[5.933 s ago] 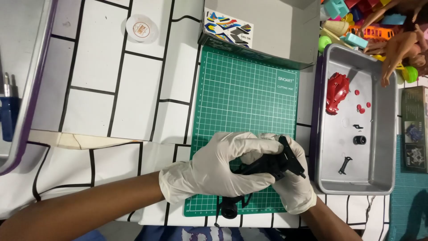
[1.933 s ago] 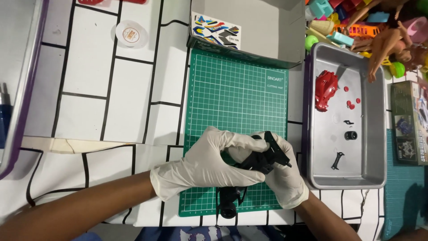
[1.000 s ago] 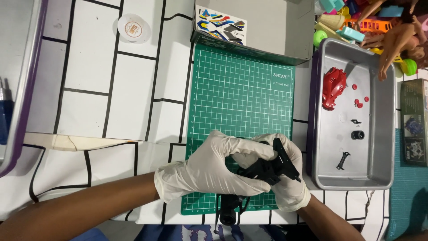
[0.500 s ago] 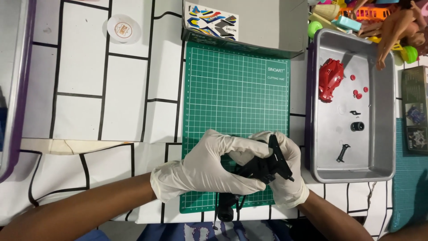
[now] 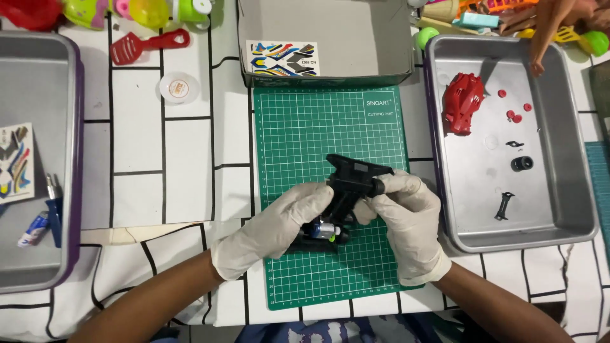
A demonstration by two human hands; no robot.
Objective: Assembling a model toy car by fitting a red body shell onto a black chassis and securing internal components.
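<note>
Both of my hands wear white gloves and grip a black toy car chassis [image 5: 351, 180] over the green cutting mat [image 5: 305, 121]. My left hand [image 5: 274, 222] clasps the chassis's near end, where a small silver motor with a green tip [image 5: 325, 231] shows. My right hand [image 5: 406, 219] pinches the far right side of the chassis. In the metal tray [image 5: 572, 209] on the right lie a red car body shell [image 5: 462, 103], small red pieces [image 5: 513, 114], a black wheel [image 5: 521, 164] and small black parts [image 5: 503, 206].
An open grey box [image 5: 330, 28] with a sticker sheet [image 5: 282, 58] stands behind the mat. On the left, another metal tray [image 5: 38, 70] holds stickers and small tools. A red toy spatula [image 5: 147, 46], a round white lid [image 5: 179, 86] and colourful toys lie at the back. Another person's hand [image 5: 553, 19] reaches in top right.
The view has shifted down and closer. My hands have turned the chassis, so its front now points away and the motor end shows near my left hand.
</note>
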